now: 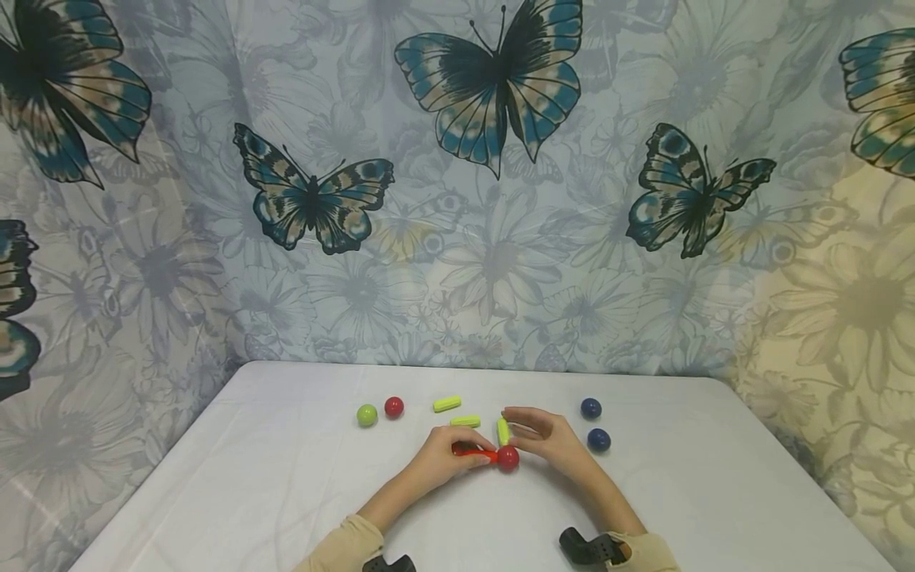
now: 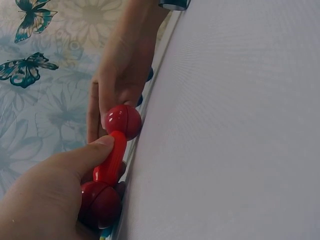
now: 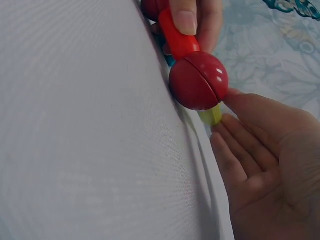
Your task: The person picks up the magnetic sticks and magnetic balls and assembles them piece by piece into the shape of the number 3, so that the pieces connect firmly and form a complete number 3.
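My left hand [image 1: 445,459] grips a red stick [image 1: 477,454] between thumb and fingers. One red ball [image 1: 507,457] is on the stick's right end; a second red ball [image 2: 101,204] is at its other end, seen in the left wrist view and hidden by the hand from the head view. My right hand [image 1: 552,442] is beside the right-end ball, its fingers loosely extended and the thumb tip right at the ball's edge in the right wrist view. A yellow-green stick [image 1: 503,431] lies just behind that ball, near the right fingers.
Two more yellow-green sticks, one farther back [image 1: 446,404] and one nearer [image 1: 465,421], lie behind my left hand. Left of them sit a green ball [image 1: 367,415] and a red ball [image 1: 394,407]. Two dark blue balls [image 1: 598,440] are on the right of the white table [image 1: 250,477].
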`<state>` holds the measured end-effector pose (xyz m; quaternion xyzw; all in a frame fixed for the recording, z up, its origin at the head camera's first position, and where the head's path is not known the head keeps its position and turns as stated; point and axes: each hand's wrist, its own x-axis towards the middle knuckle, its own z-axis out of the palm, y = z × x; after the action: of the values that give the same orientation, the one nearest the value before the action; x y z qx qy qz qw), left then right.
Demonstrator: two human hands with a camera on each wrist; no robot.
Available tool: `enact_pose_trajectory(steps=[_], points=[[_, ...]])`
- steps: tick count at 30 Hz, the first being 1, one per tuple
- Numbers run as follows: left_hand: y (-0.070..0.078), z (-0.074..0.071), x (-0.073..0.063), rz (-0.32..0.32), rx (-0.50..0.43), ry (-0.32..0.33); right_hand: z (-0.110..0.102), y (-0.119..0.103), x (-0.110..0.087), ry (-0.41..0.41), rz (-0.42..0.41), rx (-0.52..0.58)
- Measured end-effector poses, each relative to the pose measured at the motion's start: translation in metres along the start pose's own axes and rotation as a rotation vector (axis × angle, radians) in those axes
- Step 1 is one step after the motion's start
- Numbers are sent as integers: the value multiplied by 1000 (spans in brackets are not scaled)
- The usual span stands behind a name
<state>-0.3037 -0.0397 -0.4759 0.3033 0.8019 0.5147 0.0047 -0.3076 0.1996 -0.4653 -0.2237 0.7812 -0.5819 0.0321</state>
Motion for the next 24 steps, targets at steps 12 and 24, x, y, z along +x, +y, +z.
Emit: enact_pose_trajectory(steps=[12,24], points=[[1,0,-1,7,-13,-9,1,4,0,42,16,-48],[-1,0,0,-12,9,-1,1,1,1,100,0,-42]])
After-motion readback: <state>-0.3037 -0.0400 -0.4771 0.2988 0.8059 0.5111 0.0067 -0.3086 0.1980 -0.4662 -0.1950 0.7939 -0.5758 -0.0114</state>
